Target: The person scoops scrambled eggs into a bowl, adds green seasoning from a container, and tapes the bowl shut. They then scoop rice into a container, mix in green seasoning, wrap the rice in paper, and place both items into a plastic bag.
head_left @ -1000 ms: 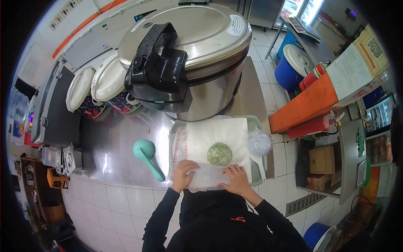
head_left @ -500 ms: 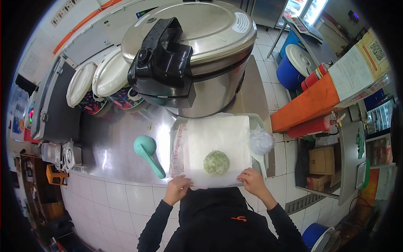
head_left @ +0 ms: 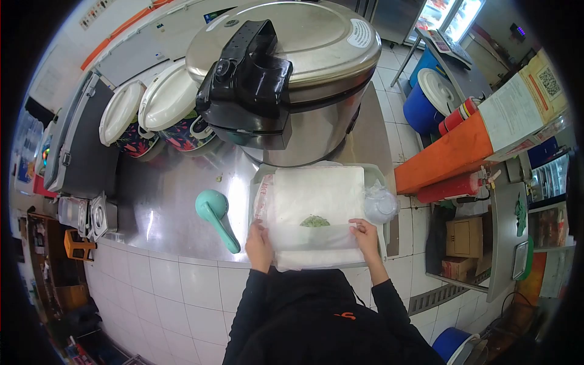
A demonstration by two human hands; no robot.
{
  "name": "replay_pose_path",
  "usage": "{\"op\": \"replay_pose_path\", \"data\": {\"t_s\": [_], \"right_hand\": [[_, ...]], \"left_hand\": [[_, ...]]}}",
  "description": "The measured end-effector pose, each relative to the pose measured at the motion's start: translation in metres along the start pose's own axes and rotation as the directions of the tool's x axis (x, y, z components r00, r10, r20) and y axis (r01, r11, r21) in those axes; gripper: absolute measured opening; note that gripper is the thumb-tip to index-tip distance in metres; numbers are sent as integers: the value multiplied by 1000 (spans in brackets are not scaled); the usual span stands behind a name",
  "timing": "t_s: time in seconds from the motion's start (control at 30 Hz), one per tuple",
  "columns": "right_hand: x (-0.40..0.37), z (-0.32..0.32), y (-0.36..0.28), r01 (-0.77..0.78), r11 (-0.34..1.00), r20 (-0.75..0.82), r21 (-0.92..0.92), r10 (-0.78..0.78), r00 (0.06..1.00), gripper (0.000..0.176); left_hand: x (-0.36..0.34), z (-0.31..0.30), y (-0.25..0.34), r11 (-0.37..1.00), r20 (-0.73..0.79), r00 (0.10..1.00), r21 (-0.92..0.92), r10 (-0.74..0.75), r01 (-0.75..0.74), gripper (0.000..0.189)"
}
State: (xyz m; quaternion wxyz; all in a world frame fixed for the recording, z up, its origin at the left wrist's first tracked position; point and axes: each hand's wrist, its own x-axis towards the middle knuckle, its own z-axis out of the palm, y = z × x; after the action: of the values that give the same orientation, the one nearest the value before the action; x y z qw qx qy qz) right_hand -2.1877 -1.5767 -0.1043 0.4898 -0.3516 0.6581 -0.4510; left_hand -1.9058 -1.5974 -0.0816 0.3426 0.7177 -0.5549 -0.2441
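A round patch of green-and-white food (head_left: 315,221) lies on white paper (head_left: 319,188) over a pale tray (head_left: 373,176). The near part of a translucent sheet (head_left: 310,238) is folded up over its lower half. My left hand (head_left: 260,244) pinches the sheet's left edge, beside red-printed plastic. At the right edge my right hand (head_left: 364,236) pinches the same sheet between thumb and fingers. A clear plastic bag (head_left: 381,204) sits on the tray's right side, just above my right hand.
A teal scoop (head_left: 213,207) lies left of the tray on the steel counter (head_left: 158,201). Behind the tray stands a large steel cooker (head_left: 328,121) with a black handle. Two lidded patterned pots (head_left: 182,137) are at the back left. An orange-sided structure (head_left: 447,146) stands right.
Both hands have moved up and away from my body, lifting the sheet's near edge over the lower half of the green food. The view has shifted slightly.
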Motion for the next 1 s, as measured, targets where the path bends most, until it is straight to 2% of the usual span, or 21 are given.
{"op": "replay_pose_path", "data": {"t_s": [0.03, 0.07, 0.1, 0.13, 0.17, 0.23, 0.3, 0.33, 0.4, 0.53, 0.6, 0.63, 0.7, 0.77, 0.87, 0.97, 1.0], "right_hand": [[-5, 2, -16, 105, 966, -46, -236, -119, 992, 20], [-7, 5, -30, 190, 866, -61, -462, -245, 968, 28], [-4, 9, -43, 193, 866, -58, -462, -246, 968, 28], [4, 14, -56, 371, 731, 25, -573, -437, 899, 33], [14, 21, -67, 522, 549, 133, -653, -595, 792, 38], [46, 47, -74, 606, 539, 266, -585, -578, 771, 38], [74, 75, -71, 693, 384, 411, -610, -595, 691, 30], [80, 84, -76, 699, 380, 413, -606, -600, 685, 30], [88, 96, -82, 617, 175, 563, -767, -275, 779, 22], [92, 92, -91, 674, 161, 642, -721, -211, 737, 14], [82, 86, -101, 632, 398, 627, -664, -162, 762, 11], [70, 82, -107, 635, 395, 632, -663, -159, 759, 11], [34, 73, -114, 724, 415, 641, -551, -346, 685, 11], [1, 65, -107, 784, 307, 653, -539, -436, 619, 7], [-21, 57, -85, 814, 242, 653, -527, -498, 571, 5], [-31, 54, -63, 827, 253, 622, -502, -558, 549, 5], [-34, 54, -61, 825, 254, 619, -505, -560, 551, 5]], "left_hand": [[-5, -6, 6, 1000, -3, 1000, -1, 1, -1, 22], [-14, -13, 14, 949, 35, 960, 144, 277, -279, 27], [-24, -18, 21, 804, 113, 847, 271, 520, -530, 32], [-38, -17, 28, 792, 292, 792, 150, 536, -592, 37], [-50, -10, 36, 780, 455, 700, 18, 550, -625, 42], [-63, 6, 51, 650, 615, 567, 113, 548, -751, 55], [-65, 20, 47, 664, 643, 564, 112, 518, -739, 59], [-63, 23, 46, 679, 671, 559, 111, 488, -726, 62], [-63, 24, 45, 672, 653, 565, 116, 504, -732, 63], [-60, 24, 44, 652, 632, 568, 129, 527, -748, 65], [-60, 22, 44, 662, 622, 586, 140, 520, -736, 65], [-60, 22, 44, 672, 615, 600, 149, 511, -725, 65], [-60, 21, 42, 692, 606, 613, 137, 508, -709, 64], [-59, 19, 42, 707, 599, 619, 121, 508, -697, 64], [-60, 17, 43, 731, 571, 633, 81, 523, -677, 61], [-64, 18, 36, 749, 621, 633, 107, 463, -654, 58], [-67, 16, 31, 671, 545, 592, 71, 594, -738, 57]]}}
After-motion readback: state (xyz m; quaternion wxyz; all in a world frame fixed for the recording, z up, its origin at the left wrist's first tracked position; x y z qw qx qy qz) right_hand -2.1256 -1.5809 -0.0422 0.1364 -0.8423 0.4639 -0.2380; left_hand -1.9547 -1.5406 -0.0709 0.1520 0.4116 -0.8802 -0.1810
